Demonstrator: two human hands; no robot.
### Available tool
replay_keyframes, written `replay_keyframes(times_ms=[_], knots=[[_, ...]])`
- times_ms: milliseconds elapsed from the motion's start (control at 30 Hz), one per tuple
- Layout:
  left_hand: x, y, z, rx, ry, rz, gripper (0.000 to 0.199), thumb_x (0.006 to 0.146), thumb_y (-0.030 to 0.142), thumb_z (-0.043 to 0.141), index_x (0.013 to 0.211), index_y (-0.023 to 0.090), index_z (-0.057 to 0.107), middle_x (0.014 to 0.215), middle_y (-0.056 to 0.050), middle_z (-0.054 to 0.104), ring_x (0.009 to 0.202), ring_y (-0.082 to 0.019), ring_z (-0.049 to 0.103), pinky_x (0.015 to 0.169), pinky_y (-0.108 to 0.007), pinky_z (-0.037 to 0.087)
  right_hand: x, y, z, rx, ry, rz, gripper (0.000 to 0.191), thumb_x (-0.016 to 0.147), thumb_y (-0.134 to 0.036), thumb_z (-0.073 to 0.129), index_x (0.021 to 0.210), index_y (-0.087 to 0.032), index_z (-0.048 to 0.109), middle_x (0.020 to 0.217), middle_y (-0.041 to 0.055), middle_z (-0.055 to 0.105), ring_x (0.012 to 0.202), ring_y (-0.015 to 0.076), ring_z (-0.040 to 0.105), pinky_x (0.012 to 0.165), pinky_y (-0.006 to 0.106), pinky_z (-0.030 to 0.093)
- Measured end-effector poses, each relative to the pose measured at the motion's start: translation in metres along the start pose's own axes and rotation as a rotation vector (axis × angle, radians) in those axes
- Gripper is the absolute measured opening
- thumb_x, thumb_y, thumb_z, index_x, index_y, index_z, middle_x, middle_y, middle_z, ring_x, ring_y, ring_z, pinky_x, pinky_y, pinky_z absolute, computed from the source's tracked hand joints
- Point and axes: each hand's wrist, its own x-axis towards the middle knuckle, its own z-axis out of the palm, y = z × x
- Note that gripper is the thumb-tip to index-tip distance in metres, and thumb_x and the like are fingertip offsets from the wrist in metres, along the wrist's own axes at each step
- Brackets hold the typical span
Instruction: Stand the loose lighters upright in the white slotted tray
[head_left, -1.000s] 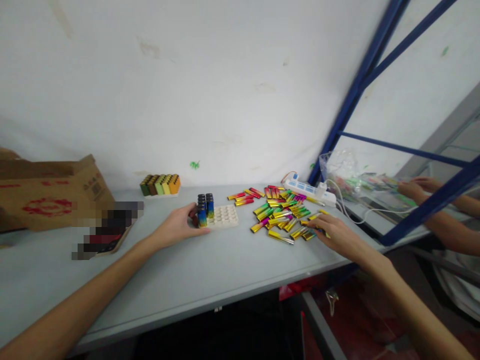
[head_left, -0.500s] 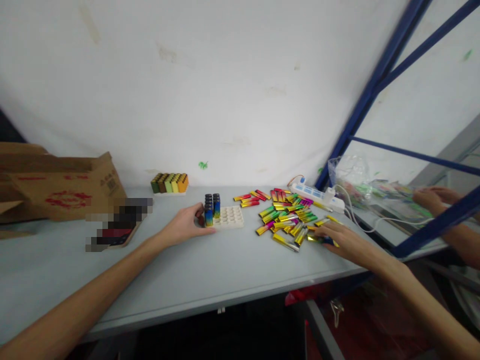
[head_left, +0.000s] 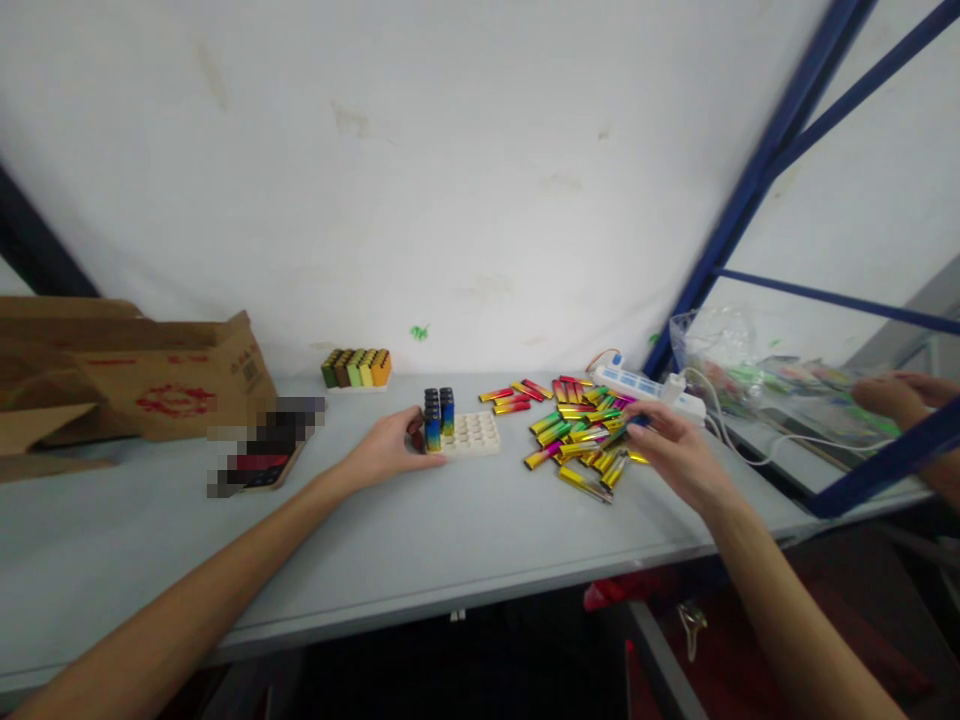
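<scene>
A white tray (head_left: 476, 436) with round holes sits on the grey table, and several blue-and-yellow cylinders (head_left: 433, 430) with black tops stand upright in its left end. My left hand (head_left: 390, 445) grips the tray's left end, fingers behind and thumb along the front. My right hand (head_left: 664, 437) is raised over the right side of a pile of shiny coloured cylinders (head_left: 574, 432). Its fingers are pinched on a small dark blue piece (head_left: 640, 422), largely hidden by the fingers. The pile holds yellow, green, red and purple pieces lying flat.
A filled tray of cylinders (head_left: 357, 368) stands by the wall. At the left are a cardboard box (head_left: 180, 385) and a phone (head_left: 274, 450). A power strip (head_left: 652, 390) with white cables lies behind the pile. Blue shelf posts (head_left: 742, 200) and another person's hands (head_left: 892, 395) are at the right.
My right hand has risen from the pile's right edge with a blue piece in its fingers. My left hand stays on the tray. The whole view has shifted slightly.
</scene>
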Motion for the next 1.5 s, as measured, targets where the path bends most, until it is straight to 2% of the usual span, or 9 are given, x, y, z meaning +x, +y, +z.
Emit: replay_keyframes(times_ms=[167, 233, 333, 467, 633, 767, 1200, 1333, 1500], knots=[[0.000, -0.006, 0.003, -0.027, -0.014, 0.013, 0.059, 0.063, 0.069, 0.078, 0.087, 0.021, 0.054, 0.080, -0.001, 0.062, 0.071, -0.021, 0.057, 0.063, -0.031, 0.041, 0.048, -0.015, 0.088, 0.288, -0.108, 0.019, 0.039, 0.070, -0.049, 0.085, 0.097, -0.024, 0.070, 0.098, 0.0055, 0.071, 0.091, 0.0209, 0.067, 0.078, 0.033, 0.057], [0.000, -0.007, 0.004, -0.045, -0.014, 0.021, 0.060, 0.063, 0.069, 0.078, 0.089, 0.020, 0.055, 0.080, 0.000, 0.062, 0.071, -0.021, 0.057, 0.063, -0.031, 0.041, 0.063, -0.020, 0.122, 0.342, -0.271, 0.030, 0.041, 0.074, -0.053, 0.081, 0.100, -0.024, 0.066, 0.092, 0.0032, 0.070, 0.087, 0.0188, 0.066, 0.076, 0.033, 0.057], [0.000, -0.006, 0.004, -0.078, -0.009, 0.020, 0.058, 0.063, 0.064, 0.080, 0.092, 0.020, 0.058, 0.082, -0.001, 0.064, 0.072, -0.020, 0.058, 0.064, -0.031, 0.042, 0.073, -0.020, 0.167, 0.333, -0.515, 0.023, 0.044, 0.082, -0.061, 0.071, 0.105, -0.027, 0.054, 0.085, -0.0018, 0.067, 0.065, 0.0128, 0.061, 0.059, 0.026, 0.051], [0.000, -0.004, 0.004, -0.100, -0.014, 0.022, 0.058, 0.063, 0.061, 0.082, 0.096, 0.019, 0.059, 0.083, -0.001, 0.065, 0.073, -0.021, 0.060, 0.066, -0.031, 0.044, 0.065, -0.007, 0.204, 0.179, -0.489, -0.083, 0.041, 0.089, -0.064, 0.059, 0.102, -0.026, 0.051, 0.061, -0.0092, 0.047, 0.046, 0.0085, 0.034, 0.044, 0.021, 0.029], [0.000, -0.004, 0.003, -0.097, -0.023, 0.023, 0.056, 0.064, 0.057, 0.082, 0.097, 0.019, 0.058, 0.084, -0.002, 0.066, 0.074, -0.021, 0.061, 0.067, -0.031, 0.045, 0.055, 0.008, 0.203, -0.109, -0.392, -0.261, 0.053, 0.094, -0.066, 0.048, 0.067, -0.021, 0.046, 0.058, -0.0047, 0.040, 0.056, 0.0108, 0.037, 0.052, 0.026, 0.028], [0.001, -0.004, 0.003, -0.076, -0.023, 0.013, 0.057, 0.063, 0.060, 0.082, 0.094, 0.020, 0.057, 0.082, -0.001, 0.065, 0.073, -0.021, 0.060, 0.067, -0.031, 0.044, 0.061, 0.012, 0.190, -0.168, -0.278, -0.312, 0.055, 0.094, -0.064, 0.049, 0.060, -0.022, 0.039, 0.056, -0.0048, 0.035, 0.056, 0.0112, 0.034, 0.054, 0.027, 0.025], [0.001, -0.006, 0.004, -0.046, -0.019, 0.007, 0.057, 0.062, 0.063, 0.080, 0.090, 0.020, 0.056, 0.080, -0.001, 0.063, 0.072, -0.021, 0.059, 0.065, -0.031, 0.042, 0.053, 0.012, 0.193, -0.306, -0.182, -0.374, 0.034, 0.090, -0.039, 0.048, 0.062, -0.022, 0.040, 0.058, -0.0036, 0.041, 0.060, 0.0139, 0.040, 0.059, 0.028, 0.027], [0.002, -0.008, 0.005, -0.052, -0.015, 0.013, 0.057, 0.063, 0.063, 0.080, 0.092, 0.020, 0.056, 0.081, -0.001, 0.063, 0.072, -0.021, 0.059, 0.065, -0.031, 0.042, 0.052, 0.012, 0.193, -0.314, -0.195, -0.375, 0.038, 0.092, -0.042, 0.049, 0.062, -0.022, 0.038, 0.059, -0.0042, 0.038, 0.060, 0.0134, 0.039, 0.059, 0.028, 0.027], [0.001, -0.008, 0.005, -0.042, -0.009, 0.021, 0.057, 0.063, 0.064, 0.079, 0.091, 0.020, 0.056, 0.080, -0.001, 0.063, 0.072, -0.021, 0.058, 0.064, -0.030, 0.042, 0.051, 0.008, 0.194, -0.289, -0.229, -0.360, 0.037, 0.096, -0.054, 0.051, 0.080, -0.021, 0.052, 0.067, -0.0040, 0.047, 0.067, 0.0145, 0.044, 0.063, 0.026, 0.032]])
